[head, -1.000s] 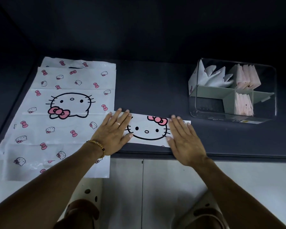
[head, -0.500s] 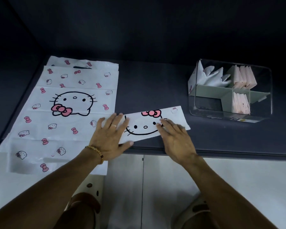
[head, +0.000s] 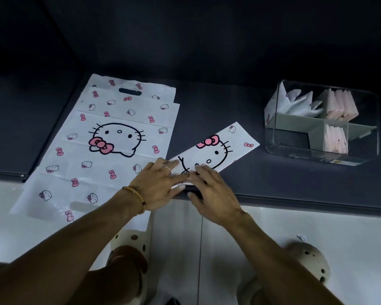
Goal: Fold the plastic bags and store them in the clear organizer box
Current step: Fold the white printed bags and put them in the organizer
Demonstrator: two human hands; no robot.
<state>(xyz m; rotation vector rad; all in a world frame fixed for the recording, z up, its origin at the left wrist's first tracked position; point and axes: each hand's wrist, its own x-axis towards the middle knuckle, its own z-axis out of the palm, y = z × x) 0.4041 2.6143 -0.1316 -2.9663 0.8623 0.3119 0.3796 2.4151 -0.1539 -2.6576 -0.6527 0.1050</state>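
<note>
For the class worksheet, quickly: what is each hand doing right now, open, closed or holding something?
Left hand: open, fingers straight, pressing the near end of the folded bag strip.
Right hand: open, fingers resting on the same strip.

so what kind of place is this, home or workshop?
Probably a home, maybe a kitchen or utility counter, though nothing settles it. A dark countertop sits over pale cabinet doors, cartoon-cat shopping bags lie flat on it, and a clear organizer box holds folded bags.
</note>
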